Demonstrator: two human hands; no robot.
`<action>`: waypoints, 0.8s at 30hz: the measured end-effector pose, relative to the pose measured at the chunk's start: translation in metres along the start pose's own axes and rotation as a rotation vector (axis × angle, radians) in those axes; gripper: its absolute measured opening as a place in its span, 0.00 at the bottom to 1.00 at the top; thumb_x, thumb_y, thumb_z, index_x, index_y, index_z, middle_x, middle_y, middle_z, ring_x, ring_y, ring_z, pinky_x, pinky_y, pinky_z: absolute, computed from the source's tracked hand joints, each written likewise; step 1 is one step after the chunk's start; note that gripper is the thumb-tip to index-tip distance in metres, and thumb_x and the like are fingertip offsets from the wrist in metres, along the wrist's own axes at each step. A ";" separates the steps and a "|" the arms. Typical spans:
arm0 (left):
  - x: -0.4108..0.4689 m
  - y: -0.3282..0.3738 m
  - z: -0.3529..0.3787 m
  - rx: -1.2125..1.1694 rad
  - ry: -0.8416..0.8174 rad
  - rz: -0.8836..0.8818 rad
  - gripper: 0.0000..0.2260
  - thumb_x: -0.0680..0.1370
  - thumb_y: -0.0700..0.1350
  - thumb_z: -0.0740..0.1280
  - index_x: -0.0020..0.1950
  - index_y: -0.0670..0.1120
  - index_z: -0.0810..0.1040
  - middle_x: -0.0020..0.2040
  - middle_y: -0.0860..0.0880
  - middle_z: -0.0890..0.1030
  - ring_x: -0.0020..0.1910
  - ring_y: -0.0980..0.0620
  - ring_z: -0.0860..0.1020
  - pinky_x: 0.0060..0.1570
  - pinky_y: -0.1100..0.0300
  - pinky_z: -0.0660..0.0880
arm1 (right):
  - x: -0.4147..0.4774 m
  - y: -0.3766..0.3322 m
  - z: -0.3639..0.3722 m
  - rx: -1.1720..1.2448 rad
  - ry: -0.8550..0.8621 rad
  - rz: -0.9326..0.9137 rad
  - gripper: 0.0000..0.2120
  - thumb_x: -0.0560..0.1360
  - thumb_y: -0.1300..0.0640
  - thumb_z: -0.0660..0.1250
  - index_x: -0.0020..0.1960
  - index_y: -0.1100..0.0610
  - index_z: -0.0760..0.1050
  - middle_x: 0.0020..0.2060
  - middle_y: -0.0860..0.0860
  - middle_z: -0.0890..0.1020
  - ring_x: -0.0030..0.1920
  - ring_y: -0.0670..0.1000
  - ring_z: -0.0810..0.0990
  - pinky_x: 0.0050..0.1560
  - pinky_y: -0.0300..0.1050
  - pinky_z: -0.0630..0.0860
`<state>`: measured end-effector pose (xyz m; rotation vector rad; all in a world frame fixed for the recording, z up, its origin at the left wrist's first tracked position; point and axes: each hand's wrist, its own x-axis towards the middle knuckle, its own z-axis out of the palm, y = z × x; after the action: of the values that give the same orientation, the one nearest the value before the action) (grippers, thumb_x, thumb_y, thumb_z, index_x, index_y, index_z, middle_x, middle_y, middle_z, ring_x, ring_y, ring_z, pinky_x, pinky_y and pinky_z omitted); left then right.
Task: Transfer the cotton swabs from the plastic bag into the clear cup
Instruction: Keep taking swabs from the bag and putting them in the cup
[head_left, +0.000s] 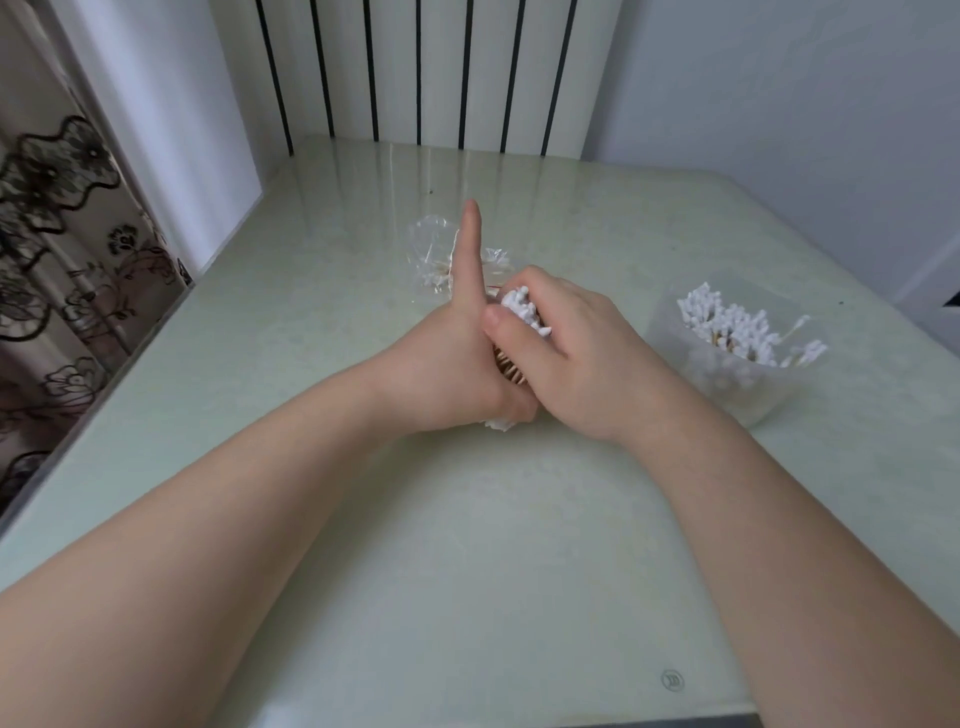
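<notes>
Both hands meet at mid-table (467, 571): the right hand (571, 364) wraps a bundle of cotton swabs (522, 309), and the left hand (441, 374) grips its lower end with one digit straight, probably to keep the sticks aligned. The plastic bag (431, 244) lies behind, toward the far edge. The clear cup (748, 384), part filled, stands near the right edge.

I see a glossy pale green table (467, 545) set in a corner. Behind it stands a white panel with black vertical stripes (441, 67), a plain pale wall (779, 104) to the right, and a floral curtain (57, 234) to the left. The light is soft.
</notes>
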<state>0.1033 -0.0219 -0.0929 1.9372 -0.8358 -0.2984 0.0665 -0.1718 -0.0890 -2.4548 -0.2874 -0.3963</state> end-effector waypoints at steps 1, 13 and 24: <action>0.000 0.000 -0.001 -0.001 -0.008 -0.004 0.65 0.68 0.30 0.72 0.70 0.58 0.15 0.34 0.49 0.84 0.32 0.49 0.83 0.43 0.53 0.83 | 0.000 -0.001 0.000 0.031 -0.006 -0.004 0.26 0.75 0.32 0.51 0.46 0.54 0.71 0.39 0.45 0.77 0.41 0.43 0.77 0.41 0.39 0.69; 0.002 -0.008 -0.004 0.021 -0.017 0.005 0.66 0.69 0.29 0.74 0.70 0.56 0.15 0.34 0.52 0.82 0.32 0.52 0.83 0.42 0.60 0.81 | 0.000 -0.011 0.009 0.064 -0.010 -0.043 0.19 0.82 0.45 0.53 0.44 0.59 0.69 0.34 0.47 0.77 0.39 0.47 0.75 0.41 0.45 0.70; -0.001 -0.003 -0.006 -0.077 -0.076 0.001 0.65 0.69 0.26 0.72 0.72 0.57 0.17 0.37 0.54 0.82 0.32 0.53 0.81 0.37 0.60 0.78 | 0.001 -0.011 0.005 0.125 -0.020 0.145 0.11 0.83 0.48 0.57 0.49 0.53 0.73 0.35 0.49 0.79 0.28 0.45 0.77 0.26 0.40 0.70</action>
<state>0.1067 -0.0164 -0.0929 1.8634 -0.8622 -0.4001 0.0650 -0.1601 -0.0860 -2.3401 -0.1363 -0.2829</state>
